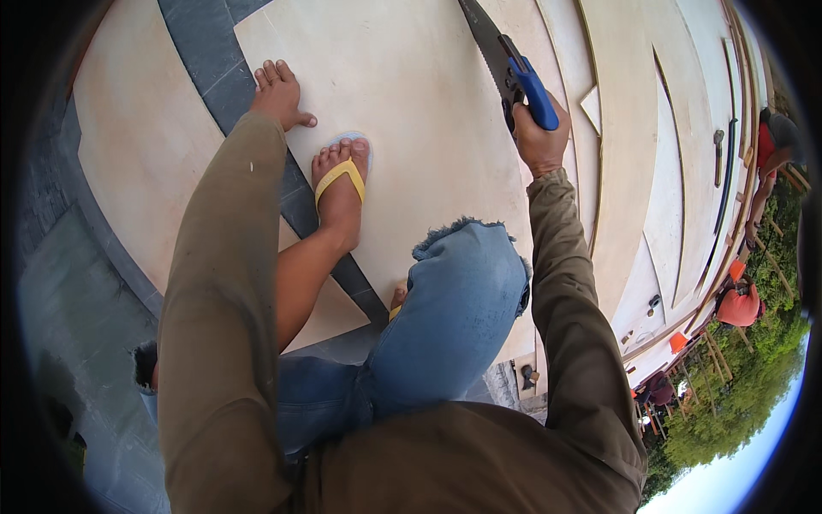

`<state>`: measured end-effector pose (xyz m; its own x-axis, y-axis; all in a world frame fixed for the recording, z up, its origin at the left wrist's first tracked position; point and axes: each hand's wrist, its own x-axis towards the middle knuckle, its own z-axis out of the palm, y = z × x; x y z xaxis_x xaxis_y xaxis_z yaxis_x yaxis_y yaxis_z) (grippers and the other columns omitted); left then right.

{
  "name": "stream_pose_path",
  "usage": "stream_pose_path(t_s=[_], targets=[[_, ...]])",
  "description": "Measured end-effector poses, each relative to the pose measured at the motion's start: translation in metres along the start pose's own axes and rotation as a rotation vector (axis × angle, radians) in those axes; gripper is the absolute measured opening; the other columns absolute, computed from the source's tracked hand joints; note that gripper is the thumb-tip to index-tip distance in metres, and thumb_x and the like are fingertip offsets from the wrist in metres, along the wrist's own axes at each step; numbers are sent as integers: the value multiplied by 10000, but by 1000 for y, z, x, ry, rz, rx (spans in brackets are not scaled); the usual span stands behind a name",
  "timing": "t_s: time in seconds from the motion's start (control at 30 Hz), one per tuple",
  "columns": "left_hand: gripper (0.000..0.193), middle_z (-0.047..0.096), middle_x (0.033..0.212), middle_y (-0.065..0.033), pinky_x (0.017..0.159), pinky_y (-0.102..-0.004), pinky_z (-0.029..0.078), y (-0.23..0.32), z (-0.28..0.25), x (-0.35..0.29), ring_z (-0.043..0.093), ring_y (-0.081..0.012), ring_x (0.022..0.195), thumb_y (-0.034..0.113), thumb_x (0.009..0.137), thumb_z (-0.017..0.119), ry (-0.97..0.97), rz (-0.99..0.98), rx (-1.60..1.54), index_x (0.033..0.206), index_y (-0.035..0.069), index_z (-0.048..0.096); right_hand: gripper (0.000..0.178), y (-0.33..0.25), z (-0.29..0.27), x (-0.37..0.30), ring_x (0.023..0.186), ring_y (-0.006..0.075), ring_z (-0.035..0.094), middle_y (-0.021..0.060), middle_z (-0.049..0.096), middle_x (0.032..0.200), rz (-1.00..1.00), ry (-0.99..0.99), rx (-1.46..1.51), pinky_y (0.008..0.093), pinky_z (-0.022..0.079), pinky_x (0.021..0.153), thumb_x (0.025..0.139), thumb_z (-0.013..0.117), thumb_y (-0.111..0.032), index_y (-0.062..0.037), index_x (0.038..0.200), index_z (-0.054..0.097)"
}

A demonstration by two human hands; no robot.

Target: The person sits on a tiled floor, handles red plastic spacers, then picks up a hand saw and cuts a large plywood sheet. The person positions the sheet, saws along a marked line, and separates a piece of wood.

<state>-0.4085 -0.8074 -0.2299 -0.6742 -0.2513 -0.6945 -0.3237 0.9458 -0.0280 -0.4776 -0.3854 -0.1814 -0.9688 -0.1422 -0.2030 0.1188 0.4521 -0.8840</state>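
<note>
My right hand [541, 141] is wrapped round the blue handle of a handsaw [491, 44], whose dark toothed blade points away toward the top edge. The saw is over the right side of a pale plywood sheet [428, 120], beside that sheet's long edge; whether the teeth touch the wood I cannot tell. At the sheet's left edge my left hand [278, 96] lies flat with fingers spread, holding nothing. My foot in a yellow-strapped flip-flop [344, 176] stands on the same sheet, just below the left hand.
Another plywood sheet [141, 120] lies to the left on dark floor tiles [201, 43]. More boards [629, 154] overlap on the right, with a hammer [718, 158] and a long dark bar [726, 171] on them. Beyond, people in red tops [740, 304] are near greenery [728, 403].
</note>
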Motion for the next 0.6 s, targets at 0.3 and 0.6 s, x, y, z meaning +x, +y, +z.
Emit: stream_pose_path(t_s=[0.3,0.6], targets=[[1359,45,1594,-427,1233,-531,226,4,-6,2,83,-552,1504,405,698,923,-12,-14,-5,1540,-148,11,486,-62,-90,-155,1117,202,667,193,703,1186,17,-36,-132,324,498,997,837,556,21,85,1317,600],[1367,43,1614,-396,1237,-535,215,2,-4,0,76,-527,1518,424,697,923,-3,1,14,1558,-121,12,418,-17,-41,-60,845,151,640,94,705,973,29,8,-83,282,511,796,824,617,-34,54,1232,650]])
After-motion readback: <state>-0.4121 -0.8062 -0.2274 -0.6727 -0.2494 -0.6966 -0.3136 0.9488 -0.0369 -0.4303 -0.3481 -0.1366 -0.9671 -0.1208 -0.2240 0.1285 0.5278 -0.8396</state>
